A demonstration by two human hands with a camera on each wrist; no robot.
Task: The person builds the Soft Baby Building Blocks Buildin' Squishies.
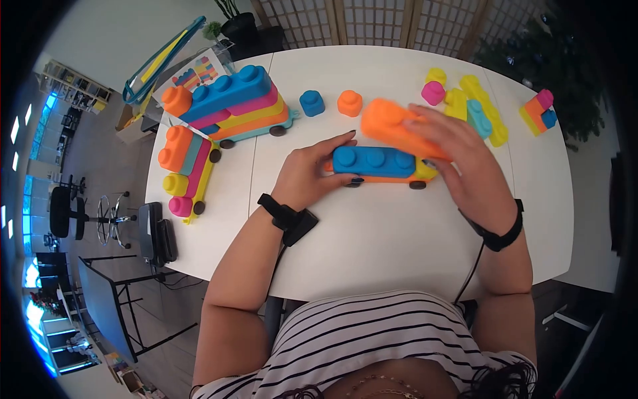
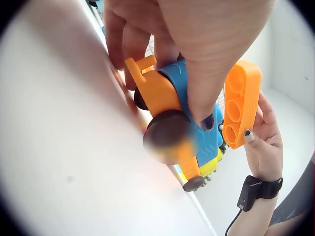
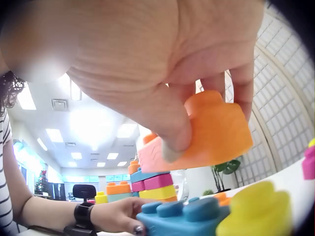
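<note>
My left hand (image 1: 307, 167) grips a small toy wagon, its thumb and fingers on either side of a long blue block (image 1: 375, 161). That block sits on an orange base (image 2: 160, 91) with dark wheels (image 2: 167, 135). A yellow block (image 3: 258, 211) stands at the wagon's right end. Just above it my right hand (image 1: 465, 149) holds a long orange block (image 1: 385, 122) between thumb and fingers, tilted and apart from the blue one in the right wrist view. Its hollow underside shows three round openings in the left wrist view.
Two built block wagons, a taller one (image 1: 242, 113) and a smaller one (image 1: 198, 169), stand on the left. A small blue block (image 1: 312, 103) and an orange block (image 1: 349, 103) lie behind. Yellow pieces (image 1: 488, 106), a pink block (image 1: 433, 93) and a small stack (image 1: 535, 113) are rightward.
</note>
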